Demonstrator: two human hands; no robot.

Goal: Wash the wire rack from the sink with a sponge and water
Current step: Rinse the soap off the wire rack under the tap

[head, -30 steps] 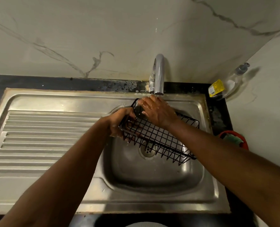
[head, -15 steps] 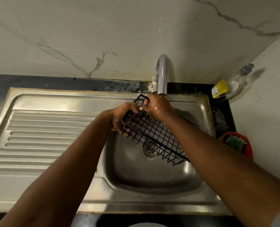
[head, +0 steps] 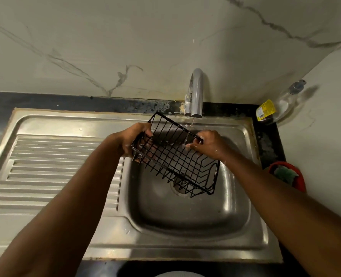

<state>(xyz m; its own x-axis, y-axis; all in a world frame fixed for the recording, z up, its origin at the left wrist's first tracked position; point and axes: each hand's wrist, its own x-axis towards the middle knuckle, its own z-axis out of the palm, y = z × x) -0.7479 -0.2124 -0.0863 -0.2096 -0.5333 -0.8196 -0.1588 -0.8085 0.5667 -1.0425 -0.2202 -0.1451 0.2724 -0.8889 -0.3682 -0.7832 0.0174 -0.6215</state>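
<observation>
A black wire rack, shaped like a basket, hangs tilted above the steel sink bowl, right under the tap. A thin stream of water runs from the tap onto the rack's far rim. My left hand grips the rack's left end, fingers curled round the wires. My right hand holds the far rim near the stream, wet, with fingers on the wire. A green sponge lies in a red holder at the right, away from both hands.
The ribbed steel drainboard lies left of the bowl. A clear soap bottle with a yellow label leans in the back right corner. The red holder sits against the right wall. Marble wall stands behind the tap.
The rack has turned so its open side faces me and its left end has risen. My right hand slid right along the far rim, away from my left hand. Water now falls onto the rack.
</observation>
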